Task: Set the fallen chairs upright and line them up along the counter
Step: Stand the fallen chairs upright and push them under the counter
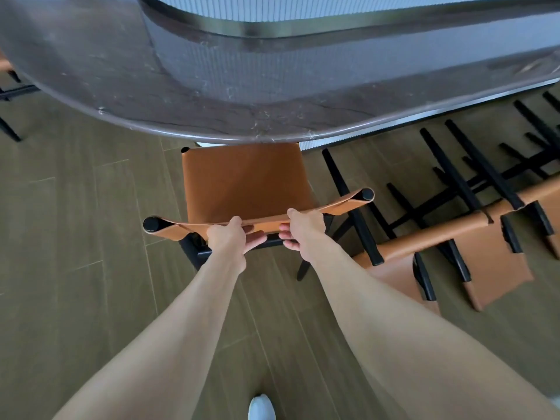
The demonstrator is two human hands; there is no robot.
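Nearest the camera, a white shoe toe (261,407) stands on the brown wood-plank floor (75,268). Both forearms reach forward to the upright chair with tan leather seat and black frame (245,177). The left hand (228,237) and right hand (303,231) each grip the tan leather backrest sling (263,221) near its middle, thumbs on top and fingers curled underneath. Neither hand holds anything else.

The seat's front edge sits just under the rim of the dark polished stone desk (212,116), so this chair appears nearly placed. To the right, the fallen chairs with tan leather and black legs (454,237) lie on the floor, legs pointing away, close beside the upright chair.

Risks, as judged:
- The backrest is a flexible sling; pushing on it may twist the chair out of line.
- Pushing further may knock the frame against the desk.
- The rear right leg stands near the fallen chairs and may snag if the chair is shifted sideways.
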